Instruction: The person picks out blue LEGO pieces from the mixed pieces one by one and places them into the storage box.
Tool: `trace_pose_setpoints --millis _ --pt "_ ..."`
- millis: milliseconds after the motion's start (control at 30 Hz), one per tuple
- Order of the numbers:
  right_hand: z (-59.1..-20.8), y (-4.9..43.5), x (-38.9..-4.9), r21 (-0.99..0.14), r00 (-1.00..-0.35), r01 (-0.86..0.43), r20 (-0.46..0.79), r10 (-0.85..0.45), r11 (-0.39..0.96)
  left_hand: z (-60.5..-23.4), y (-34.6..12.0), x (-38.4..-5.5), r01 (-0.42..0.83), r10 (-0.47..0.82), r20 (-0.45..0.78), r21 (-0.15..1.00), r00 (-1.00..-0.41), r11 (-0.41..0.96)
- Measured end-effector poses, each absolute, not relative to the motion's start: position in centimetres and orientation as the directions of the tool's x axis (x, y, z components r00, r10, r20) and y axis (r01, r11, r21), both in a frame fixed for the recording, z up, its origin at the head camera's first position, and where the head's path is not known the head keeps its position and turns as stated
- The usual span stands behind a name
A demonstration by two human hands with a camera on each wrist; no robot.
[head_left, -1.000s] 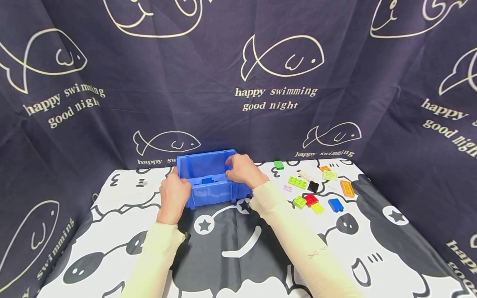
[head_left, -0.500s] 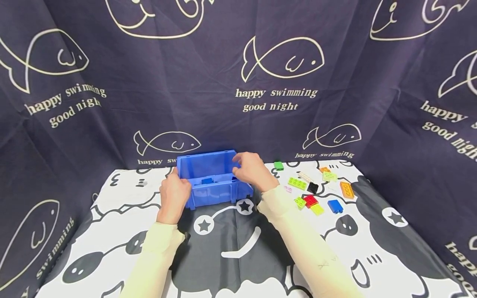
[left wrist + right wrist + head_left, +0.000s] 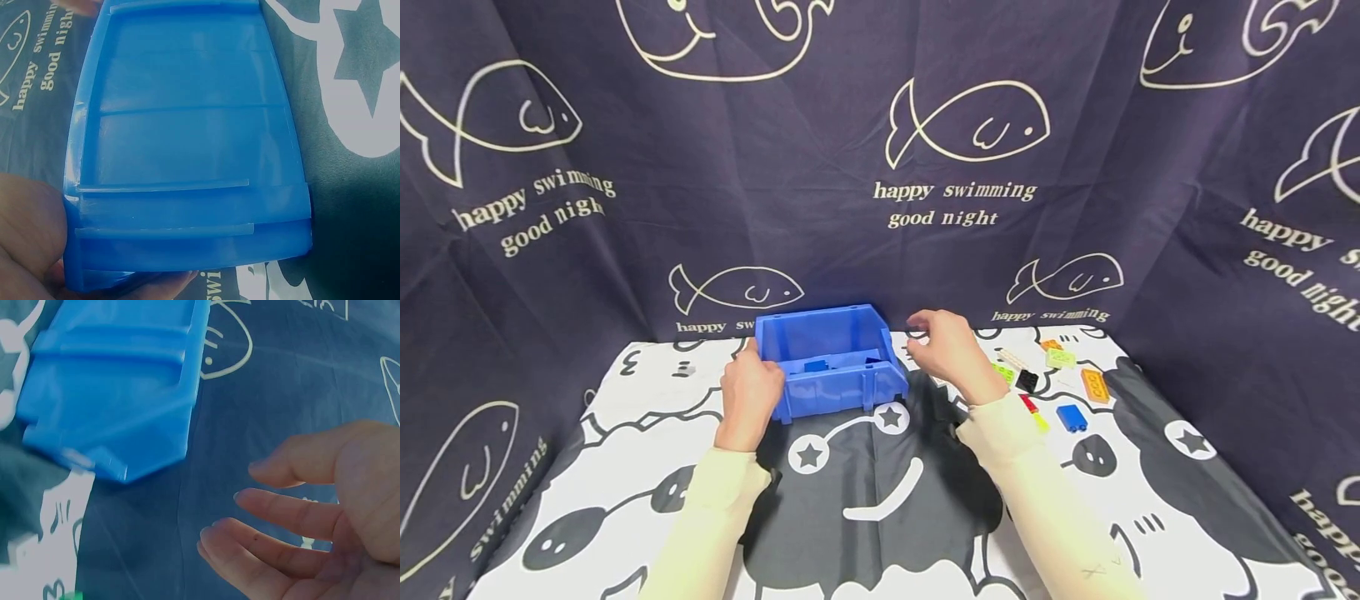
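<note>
A blue plastic storage bin (image 3: 827, 393) stands near the back of the cloth, with blue bricks (image 3: 816, 365) visible inside. My left hand (image 3: 751, 392) grips its left end. In the left wrist view, the bin's ribbed wall (image 3: 194, 137) fills the middle, and part of the left hand (image 3: 28, 237) shows at its edge. Just right of the bin, my right hand (image 3: 953, 350) hovers apart from it. The right wrist view shows that right hand (image 3: 300, 519) with loosely bent, spread fingers holding nothing, the bin (image 3: 125, 375) at upper left.
Loose toy bricks lie to the right: an orange one (image 3: 1096, 386), a blue one (image 3: 1072, 417), a black one (image 3: 1027, 381), a white one (image 3: 1012, 359) and several others. My right hand and sleeve cover some. A dark fish-print curtain (image 3: 970, 250) hangs close behind the bin.
My right hand has come away from the bin's right end and moved right, toward the loose bricks. My left hand and the bin have stayed in place.
</note>
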State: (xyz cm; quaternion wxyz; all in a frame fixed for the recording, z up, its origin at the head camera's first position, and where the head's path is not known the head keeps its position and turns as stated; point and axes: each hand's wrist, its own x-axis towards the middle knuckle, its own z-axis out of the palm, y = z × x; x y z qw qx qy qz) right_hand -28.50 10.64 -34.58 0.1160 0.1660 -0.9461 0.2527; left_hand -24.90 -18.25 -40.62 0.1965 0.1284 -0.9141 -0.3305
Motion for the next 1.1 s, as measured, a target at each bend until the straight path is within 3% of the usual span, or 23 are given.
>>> trace_pose_setpoints --millis 567,1100 --pt "-36.3 21.9 -26.9 -0.423 -0.95 -0.246 0.285 -0.13 0.872 -40.4 -18.3 -25.0 -0.108 -0.362 0.271 0.649 -0.892 0.753" --pt "-36.8 28.1 -26.1 -0.386 -0.964 -0.15 0.26 -0.049 0.91 -40.4 -18.4 -24.9 -0.105 -0.36 0.266 0.657 -0.894 0.747"
